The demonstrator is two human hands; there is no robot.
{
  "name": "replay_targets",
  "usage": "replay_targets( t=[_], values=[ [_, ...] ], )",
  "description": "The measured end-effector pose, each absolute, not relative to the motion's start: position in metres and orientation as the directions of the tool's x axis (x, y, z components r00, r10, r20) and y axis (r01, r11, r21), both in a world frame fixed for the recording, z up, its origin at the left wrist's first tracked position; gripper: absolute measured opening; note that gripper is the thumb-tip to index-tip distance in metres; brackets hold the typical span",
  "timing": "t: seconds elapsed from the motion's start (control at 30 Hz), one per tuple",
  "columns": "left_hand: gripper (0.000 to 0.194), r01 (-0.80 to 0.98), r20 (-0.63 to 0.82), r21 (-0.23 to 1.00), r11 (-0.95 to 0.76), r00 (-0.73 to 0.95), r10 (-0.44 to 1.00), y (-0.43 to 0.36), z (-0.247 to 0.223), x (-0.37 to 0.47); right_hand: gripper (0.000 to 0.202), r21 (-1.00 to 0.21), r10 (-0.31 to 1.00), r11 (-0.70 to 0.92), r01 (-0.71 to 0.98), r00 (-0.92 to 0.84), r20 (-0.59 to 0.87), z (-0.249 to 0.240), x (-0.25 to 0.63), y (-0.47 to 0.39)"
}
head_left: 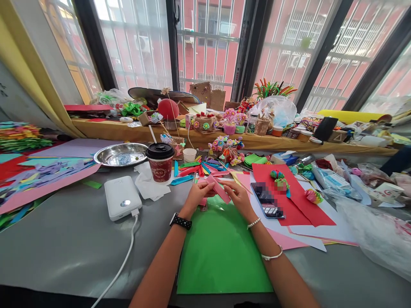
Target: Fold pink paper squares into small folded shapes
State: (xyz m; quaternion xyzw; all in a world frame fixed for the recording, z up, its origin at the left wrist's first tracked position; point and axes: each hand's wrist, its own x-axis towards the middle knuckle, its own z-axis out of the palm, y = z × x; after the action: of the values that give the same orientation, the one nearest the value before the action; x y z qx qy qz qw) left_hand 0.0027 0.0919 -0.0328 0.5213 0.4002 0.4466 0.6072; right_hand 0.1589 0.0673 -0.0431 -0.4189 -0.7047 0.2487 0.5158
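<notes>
Between my two hands is a pink paper strip (pixel 219 191), held at a slant above a green sheet (pixel 224 252). My left hand (pixel 199 194) pinches its upper left end, thumb and fingers pressed together. The fingers of my right hand (pixel 236 196) close on the strip's right side. Under my left hand a small pink piece (pixel 203 201) shows in part; the hand covers the rest. Just beyond my hands lie folded red, blue and green paper strips (pixel 192 170).
A lidded paper cup (pixel 159 164), a steel dish (pixel 120 156) and a corded white power bank (pixel 122 199) are on the left. At right, a phone (pixel 267 201) rests by red paper (pixel 308 209) and a plastic bag (pixel 375 231). Crafts crowd the ledge (pixel 135 133) behind.
</notes>
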Motion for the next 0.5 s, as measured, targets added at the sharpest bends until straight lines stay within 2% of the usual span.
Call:
replay_targets(
  t=[0.07, 0.2, 0.37, 0.5],
  values=[
    [0.033, -0.070, -0.011, 0.997, 0.037, 0.344, 0.939, 0.0891, -0.0310, 0.0033, 0.029, -0.849, 0.893, 0.444, 0.287, -0.058, 0.447, -0.0462, 0.1600, 0.0700],
    [0.032, 0.006, 0.005, 1.000, -0.009, 0.421, 0.907, 0.0848, -0.0292, 0.0043, 0.028, -0.916, 0.937, 0.349, 0.199, -0.067, 0.343, -0.0493, 0.1602, 0.0715],
    [0.029, 0.002, 0.026, 1.000, -0.030, 0.409, 0.912, 0.0838, -0.0294, 0.0044, 0.026, -0.942, 0.950, 0.310, 0.125, -0.071, 0.303, -0.0465, 0.1589, 0.0691],
    [0.030, 0.014, 0.013, 1.000, -0.020, 0.399, 0.917, 0.0838, -0.0294, 0.0052, 0.026, -0.947, 0.955, 0.296, 0.128, -0.063, 0.290, -0.0464, 0.1588, 0.0694]
  ],
)
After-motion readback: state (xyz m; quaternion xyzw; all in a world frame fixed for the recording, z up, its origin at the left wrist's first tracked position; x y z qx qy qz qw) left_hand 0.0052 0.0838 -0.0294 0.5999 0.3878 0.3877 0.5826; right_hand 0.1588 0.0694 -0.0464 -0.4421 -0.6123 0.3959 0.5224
